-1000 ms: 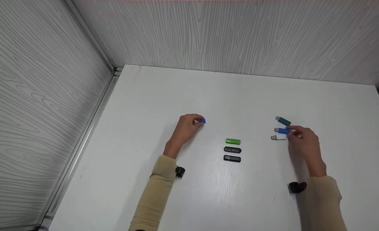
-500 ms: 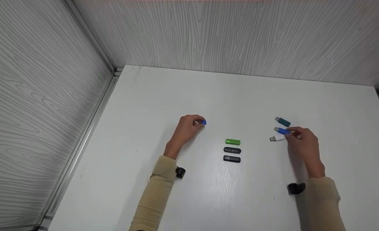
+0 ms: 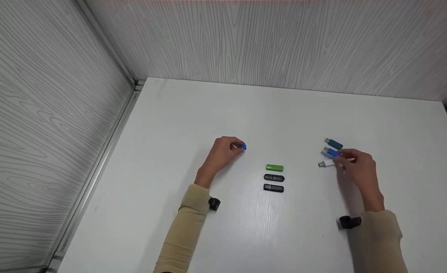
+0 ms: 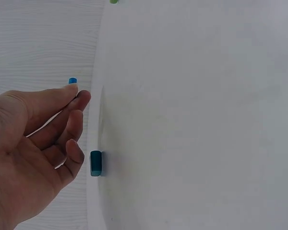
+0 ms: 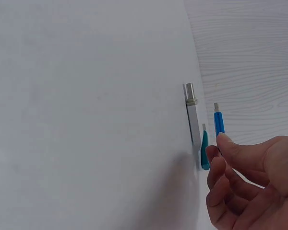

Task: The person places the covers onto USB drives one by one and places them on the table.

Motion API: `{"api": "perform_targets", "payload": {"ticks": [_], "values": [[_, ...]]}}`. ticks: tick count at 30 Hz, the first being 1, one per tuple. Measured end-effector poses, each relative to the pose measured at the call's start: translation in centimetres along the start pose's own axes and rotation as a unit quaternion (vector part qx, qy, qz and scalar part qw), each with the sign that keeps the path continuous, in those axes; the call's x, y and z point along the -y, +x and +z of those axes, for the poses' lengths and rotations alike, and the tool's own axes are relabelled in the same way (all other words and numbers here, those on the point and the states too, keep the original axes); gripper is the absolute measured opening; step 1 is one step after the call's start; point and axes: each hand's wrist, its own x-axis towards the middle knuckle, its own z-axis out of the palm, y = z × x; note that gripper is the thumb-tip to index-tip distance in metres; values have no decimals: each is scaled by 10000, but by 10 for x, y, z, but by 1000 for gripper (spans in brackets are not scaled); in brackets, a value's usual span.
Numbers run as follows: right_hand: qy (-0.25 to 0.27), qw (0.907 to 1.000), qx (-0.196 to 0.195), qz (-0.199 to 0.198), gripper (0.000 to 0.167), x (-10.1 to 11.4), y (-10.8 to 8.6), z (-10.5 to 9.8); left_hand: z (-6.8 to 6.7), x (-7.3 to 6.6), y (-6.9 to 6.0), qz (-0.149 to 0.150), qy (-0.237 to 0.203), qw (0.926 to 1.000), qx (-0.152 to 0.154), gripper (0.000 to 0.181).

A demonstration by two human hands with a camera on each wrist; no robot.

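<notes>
Between thumb and fingertips my left hand (image 3: 222, 152) pinches a small blue cap (image 3: 244, 146). A teal cap (image 4: 96, 163) lies on the table by that hand in the left wrist view; the hand hides it from the head view. My right hand (image 3: 360, 167) pinches the rear end of a blue USB stick (image 5: 219, 122), its metal plug pointing left in the head view. It looks slightly raised off the table. Just beyond it lies an uncapped teal USB stick (image 3: 334, 143). Nearer lies an uncapped white USB stick (image 3: 326, 163), its rear partly behind my fingers.
Mid-table, between the hands, a green USB stick (image 3: 274, 167) and two black USB sticks (image 3: 274, 177) lie in a short column. The white table (image 3: 276, 235) meets wood-grain panels (image 3: 246, 41) at the back and left.
My right hand has lifted the blue USB stick a little, its plug tilting up. The white USB stick has turned slightly. My left hand has drifted slightly right with the blue cap.
</notes>
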Motion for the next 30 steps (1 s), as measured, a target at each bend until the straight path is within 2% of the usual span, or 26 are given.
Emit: {"api": "perform_targets", "payload": {"ticks": [14,25,30], "values": [[258,9984,414,-277,41,20,-3,6,8,-7,3,158,-135,9998,32,22],[204,9968,544,-540,36,32,-4,26,15,-12,3,106,-164,9997,123,23],[262,9960,653,-545,35,36,-4,33,17,-14,4,254,-155,9993,212,21]]}}
